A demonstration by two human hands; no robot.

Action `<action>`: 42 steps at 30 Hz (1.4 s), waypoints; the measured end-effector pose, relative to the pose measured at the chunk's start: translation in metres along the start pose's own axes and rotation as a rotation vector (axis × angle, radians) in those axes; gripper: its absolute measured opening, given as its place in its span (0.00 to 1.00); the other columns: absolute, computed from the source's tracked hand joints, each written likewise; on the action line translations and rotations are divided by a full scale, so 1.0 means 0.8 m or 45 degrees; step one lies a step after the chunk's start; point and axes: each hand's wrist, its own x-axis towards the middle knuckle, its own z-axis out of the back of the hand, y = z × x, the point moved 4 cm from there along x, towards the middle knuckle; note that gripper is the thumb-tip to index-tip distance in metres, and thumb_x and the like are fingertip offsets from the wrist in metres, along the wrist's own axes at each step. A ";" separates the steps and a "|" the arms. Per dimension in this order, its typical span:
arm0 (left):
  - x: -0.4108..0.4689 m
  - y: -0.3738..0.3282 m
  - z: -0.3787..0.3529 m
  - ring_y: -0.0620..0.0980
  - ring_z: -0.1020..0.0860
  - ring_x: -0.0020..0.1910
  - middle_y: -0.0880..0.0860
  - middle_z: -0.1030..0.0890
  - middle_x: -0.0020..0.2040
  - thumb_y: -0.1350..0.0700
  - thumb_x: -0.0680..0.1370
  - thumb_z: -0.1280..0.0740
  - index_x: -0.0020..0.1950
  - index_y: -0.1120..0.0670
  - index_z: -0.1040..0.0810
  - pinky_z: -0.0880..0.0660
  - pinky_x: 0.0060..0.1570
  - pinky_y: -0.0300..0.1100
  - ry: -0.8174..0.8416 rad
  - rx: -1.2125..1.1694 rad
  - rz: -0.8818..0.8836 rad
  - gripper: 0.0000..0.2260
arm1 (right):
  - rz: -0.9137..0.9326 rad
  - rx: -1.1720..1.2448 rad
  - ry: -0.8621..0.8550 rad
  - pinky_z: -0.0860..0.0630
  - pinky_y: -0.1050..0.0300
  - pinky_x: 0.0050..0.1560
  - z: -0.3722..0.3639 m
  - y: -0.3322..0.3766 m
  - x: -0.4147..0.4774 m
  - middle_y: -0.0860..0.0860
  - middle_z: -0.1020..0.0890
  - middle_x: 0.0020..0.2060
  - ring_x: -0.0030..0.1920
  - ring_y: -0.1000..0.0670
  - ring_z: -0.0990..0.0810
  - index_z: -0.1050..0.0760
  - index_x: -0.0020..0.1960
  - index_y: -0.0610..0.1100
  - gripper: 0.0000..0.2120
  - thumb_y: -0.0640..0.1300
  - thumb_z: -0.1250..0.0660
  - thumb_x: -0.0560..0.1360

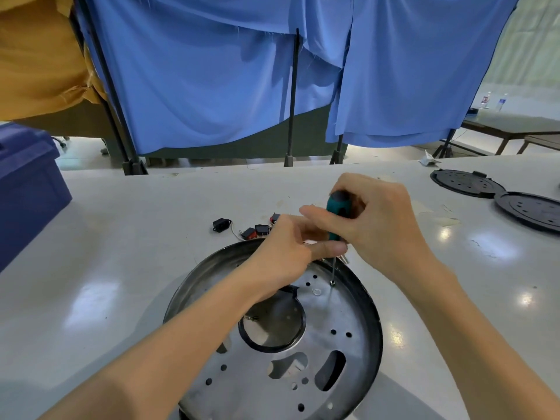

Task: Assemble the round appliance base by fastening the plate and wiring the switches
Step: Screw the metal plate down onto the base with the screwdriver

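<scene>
Fingers of my right hand [375,225] clamp the screwdriver [336,213], its tip on a screw [332,282] at the far edge of the plate [327,350] seated in the base [375,325]. Those of my left hand [285,253] apparently pinch the shaft, steadying it.

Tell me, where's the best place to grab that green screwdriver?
By its thick teal-and-black handle, coming from above: the screwdriver stands nearly upright with its thin tip on a screw in the plate. The right hand grips it that way.
</scene>
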 end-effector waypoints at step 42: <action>0.003 -0.006 -0.008 0.52 0.17 0.53 0.54 0.14 0.47 0.55 0.77 0.29 0.56 0.56 0.21 0.29 0.65 0.57 0.213 0.194 0.074 0.10 | -0.134 0.382 0.081 0.32 0.64 0.23 0.023 -0.012 0.008 0.54 0.22 0.28 0.20 0.51 0.24 0.23 0.37 0.40 0.09 0.41 0.24 0.70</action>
